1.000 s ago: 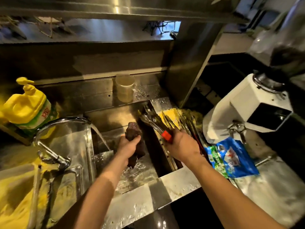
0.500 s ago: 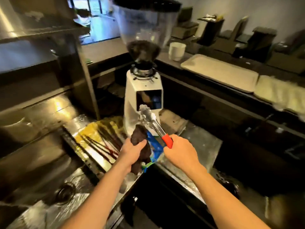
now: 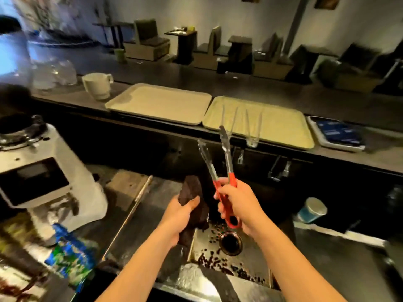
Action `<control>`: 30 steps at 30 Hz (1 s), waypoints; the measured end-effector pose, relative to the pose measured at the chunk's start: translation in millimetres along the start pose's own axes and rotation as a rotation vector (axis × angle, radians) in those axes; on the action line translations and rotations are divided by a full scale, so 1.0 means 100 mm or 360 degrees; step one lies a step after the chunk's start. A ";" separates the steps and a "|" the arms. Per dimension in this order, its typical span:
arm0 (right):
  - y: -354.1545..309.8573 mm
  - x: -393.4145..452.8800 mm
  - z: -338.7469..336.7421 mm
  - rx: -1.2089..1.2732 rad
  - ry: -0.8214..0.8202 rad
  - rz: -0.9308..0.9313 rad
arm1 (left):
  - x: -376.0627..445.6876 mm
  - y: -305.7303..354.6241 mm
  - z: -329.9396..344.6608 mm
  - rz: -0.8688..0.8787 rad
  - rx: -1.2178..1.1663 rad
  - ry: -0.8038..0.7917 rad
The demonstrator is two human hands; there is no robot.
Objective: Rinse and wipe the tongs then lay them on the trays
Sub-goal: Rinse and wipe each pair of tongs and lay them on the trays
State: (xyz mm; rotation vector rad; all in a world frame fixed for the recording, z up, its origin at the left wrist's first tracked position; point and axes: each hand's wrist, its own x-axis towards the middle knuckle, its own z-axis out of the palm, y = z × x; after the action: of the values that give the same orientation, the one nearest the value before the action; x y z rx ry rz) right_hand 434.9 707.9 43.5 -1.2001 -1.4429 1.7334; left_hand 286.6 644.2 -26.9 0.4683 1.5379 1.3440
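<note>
**Tongs up and open, cloth ready beside them**

Just right of the frame's centre, the right hand (image 3: 236, 205) curls round the red handles of the tongs (image 3: 220, 162), whose steel arms point up and away, spread apart at the tips. Held that way, both blades seem exposed for wiping, and any drips would fall toward the small sink (image 3: 250, 267) at lower centre. The left hand (image 3: 178, 216) grips a dark cloth (image 3: 193, 192) just beside the handles, not touching the steel, so the wipe looks about to start.

Across the upper middle, two beige trays lie side by side on the dark counter. The left tray (image 3: 159, 103) is bare; the right tray (image 3: 279, 125) already carries two pairs of clear tongs (image 3: 242, 120), likely where this pair belongs next
</note>
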 end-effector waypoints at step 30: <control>-1.06 1.27 -1.43 -0.1856 0.1328 -0.0328 | 0.49 0.25 0.89 0.0031 0.0133 -0.0264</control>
State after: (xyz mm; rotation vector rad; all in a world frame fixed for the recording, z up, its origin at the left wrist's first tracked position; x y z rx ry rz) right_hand 497.1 907.2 109.0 -1.8789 -1.8660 -0.0020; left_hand 333.4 737.0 -14.5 0.6327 1.4589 1.2269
